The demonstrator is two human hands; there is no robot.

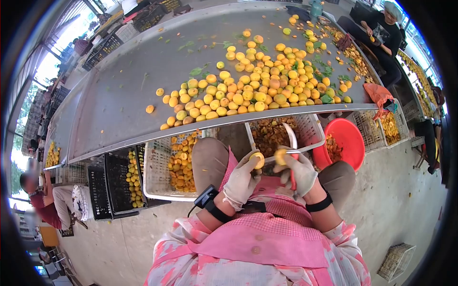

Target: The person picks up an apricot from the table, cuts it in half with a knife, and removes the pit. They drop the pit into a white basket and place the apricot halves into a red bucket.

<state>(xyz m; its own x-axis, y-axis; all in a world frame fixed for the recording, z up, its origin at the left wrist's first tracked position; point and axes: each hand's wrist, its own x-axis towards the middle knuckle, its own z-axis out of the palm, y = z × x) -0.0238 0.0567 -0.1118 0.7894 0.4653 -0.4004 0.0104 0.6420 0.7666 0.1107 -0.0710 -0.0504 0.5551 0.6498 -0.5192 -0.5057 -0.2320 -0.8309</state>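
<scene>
Both hands wear pale gloves and are held above the lap. My left hand (242,183) is closed on a yellow apricot half (258,160), its cut face showing. My right hand (300,175) grips a red-handled tool (293,178) with a curved metal blade (290,136) pointing up. Another apricot piece (281,157) is at the fingertips of that same hand, beside the blade. Just beyond the hands is a white crate (311,138) with brown scraps inside.
A metal table (124,95) holds a heap of apricots (248,90). Below its edge are a white crate (155,190) of apricot halves, black crates (112,186) and a red basin (350,143). People sit at far left (45,205) and upper right (386,33).
</scene>
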